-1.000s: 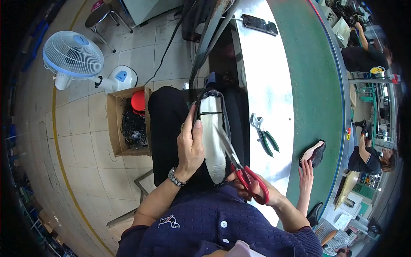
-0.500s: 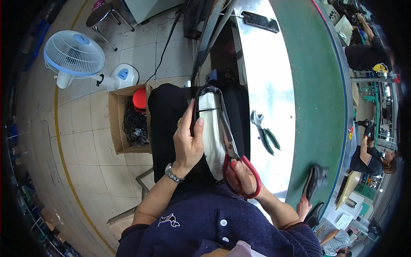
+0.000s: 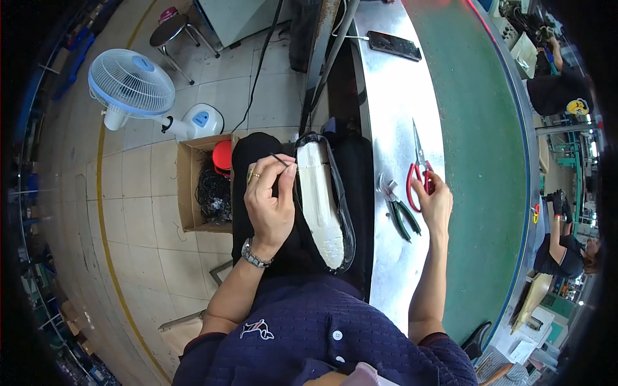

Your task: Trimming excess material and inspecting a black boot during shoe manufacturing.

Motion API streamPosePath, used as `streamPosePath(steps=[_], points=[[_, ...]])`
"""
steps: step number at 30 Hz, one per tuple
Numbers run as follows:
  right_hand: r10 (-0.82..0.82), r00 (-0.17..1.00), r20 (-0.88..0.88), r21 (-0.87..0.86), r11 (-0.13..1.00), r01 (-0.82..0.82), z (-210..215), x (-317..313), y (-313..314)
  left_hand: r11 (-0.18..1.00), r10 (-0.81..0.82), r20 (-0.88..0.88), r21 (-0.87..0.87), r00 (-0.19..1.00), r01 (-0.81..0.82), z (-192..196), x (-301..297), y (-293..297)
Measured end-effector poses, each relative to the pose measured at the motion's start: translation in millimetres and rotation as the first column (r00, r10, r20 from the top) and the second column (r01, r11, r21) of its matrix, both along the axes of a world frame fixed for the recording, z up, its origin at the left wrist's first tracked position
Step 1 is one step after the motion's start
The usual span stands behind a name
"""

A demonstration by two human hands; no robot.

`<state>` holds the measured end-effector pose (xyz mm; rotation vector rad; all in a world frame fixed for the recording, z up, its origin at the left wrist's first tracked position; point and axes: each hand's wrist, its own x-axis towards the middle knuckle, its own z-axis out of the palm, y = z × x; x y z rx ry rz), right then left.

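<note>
Across my lap lies a black shoe upper [image 3: 348, 238], its pale, whitish underside [image 3: 317, 193] facing up and the dark edges folded around it. My left hand [image 3: 270, 202] is beside its left edge, thumb and forefinger pinching a thin black strip [image 3: 280, 159] that sticks out past the fingertips. Over on the metal bench, my right hand [image 3: 434, 204] grips red-handled scissors [image 3: 412, 183] by the handles; the blades point away from me. Green-handled pliers [image 3: 402, 215] rest just left of the scissors.
A cardboard box [image 3: 188, 186] with black scraps and a red round item [image 3: 222, 155] stands left of my legs. Beyond it are a fan [image 3: 132, 83] and a stool [image 3: 169, 31]. A phone [image 3: 394, 45] lies on the metal bench [image 3: 393, 109], bordering a green belt [image 3: 479, 161].
My right hand has carried the scissors from the shoe upper onto the bench. The black strip that crossed the pale underside is gone from there; my left hand now pinches a black strip.
</note>
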<state>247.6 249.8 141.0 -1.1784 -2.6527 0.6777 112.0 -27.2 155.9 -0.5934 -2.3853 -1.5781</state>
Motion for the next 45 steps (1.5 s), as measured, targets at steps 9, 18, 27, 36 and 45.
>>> streamPosePath(steps=[9, 18, 27, 36, 45], points=[[0.101, 0.994, -0.048, 0.145, 0.985, -0.093, -59.7, 3.2, 25.4, 0.999, 0.047, -0.074, -0.018, 0.996, -0.049, 10.5, 6.9, 3.4], [0.374, 0.888, -0.267, -0.401, 0.795, -0.455, 21.5, -6.7, -138.7, 0.955, 0.282, -0.346, 0.011, 0.895, -0.297, 63.0, -51.4, -46.4], [0.386, 0.882, -0.269, -0.107, 0.899, -0.426, 10.0, -5.5, -142.6, 0.774, 0.599, -0.185, -0.113, 0.779, -0.623, -32.3, -84.9, -209.0], [0.251, 0.929, -0.272, -0.069, 0.958, -0.279, 14.4, -21.3, -103.1, 0.501, 0.443, -0.055, -0.813, 0.895, -0.298, -159.5, -110.6, -286.7], [0.008, 0.815, -0.58, -0.191, 0.971, -0.145, 7.2, -33.1, -8.4, 0.845, -0.493, -0.184, -0.332, 0.85, 0.418, 16.7, -55.3, 48.6]])
